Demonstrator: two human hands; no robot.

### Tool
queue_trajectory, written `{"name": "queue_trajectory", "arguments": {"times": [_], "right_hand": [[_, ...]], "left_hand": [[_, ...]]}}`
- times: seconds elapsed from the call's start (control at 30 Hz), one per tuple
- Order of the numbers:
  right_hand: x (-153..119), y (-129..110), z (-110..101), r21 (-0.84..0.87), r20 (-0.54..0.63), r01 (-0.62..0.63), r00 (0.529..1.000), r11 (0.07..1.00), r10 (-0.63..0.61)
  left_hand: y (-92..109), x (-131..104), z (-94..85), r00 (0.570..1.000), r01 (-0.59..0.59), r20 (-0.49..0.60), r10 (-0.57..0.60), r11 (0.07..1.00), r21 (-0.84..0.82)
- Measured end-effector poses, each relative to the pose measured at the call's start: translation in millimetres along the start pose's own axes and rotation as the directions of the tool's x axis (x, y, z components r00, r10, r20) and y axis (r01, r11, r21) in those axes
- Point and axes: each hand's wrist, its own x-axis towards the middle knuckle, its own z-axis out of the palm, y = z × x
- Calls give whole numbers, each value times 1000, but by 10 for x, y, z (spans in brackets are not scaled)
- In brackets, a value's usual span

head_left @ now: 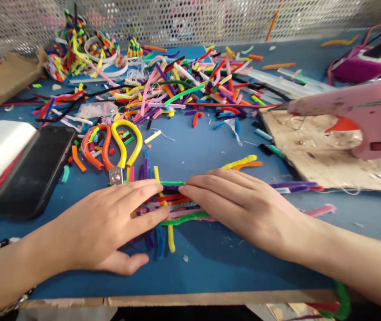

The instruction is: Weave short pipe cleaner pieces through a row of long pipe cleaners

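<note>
In front of me, several coloured pipe cleaners (188, 216) lie crossed in a woven grid on the blue table. My left hand (105, 223) rests flat over the grid's left part, fingers stretched and thumb apart. Over the right part lies my right hand (243, 205), its fingers straight and close together, fingertips on the strands; its thumb is hidden. A yellow strand (171, 238) crosses between the hands, and purple ends (293, 186) stick out to the right. Just beyond my left hand are scissors (116, 174) with orange and yellow handles.
A heap of cut pipe cleaners (190, 84) spreads across the back. On the right, a pink glue gun (340, 104) stands over cardboard (313, 165). A black phone (33, 174) and a white object (5, 147) lie left. Perforated metal (163, 22) borders the table.
</note>
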Motion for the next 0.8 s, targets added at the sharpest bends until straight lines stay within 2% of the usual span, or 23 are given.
{"name": "queue_trajectory", "arguments": {"times": [0.1, 0.23, 0.4, 0.8], "right_hand": [[2, 14, -3, 33, 3, 0, 1000, 999, 0], [-14, 48, 53, 116, -12, -67, 998, 991, 69], [11, 66, 79, 172, 74, -177, 983, 969, 166], [0, 44, 70, -21, 60, -131, 989, 991, 132]], "left_hand": [[3, 11, -9, 1000, 1, 9, -1, 1000, 6], [4, 13, -14, 1000, 1, -7, -1, 1000, 3], [11, -4, -9, 999, 32, -37, -32, 999, 3], [-73, -35, 19, 999, 23, 37, -23, 1000, -12]]}}
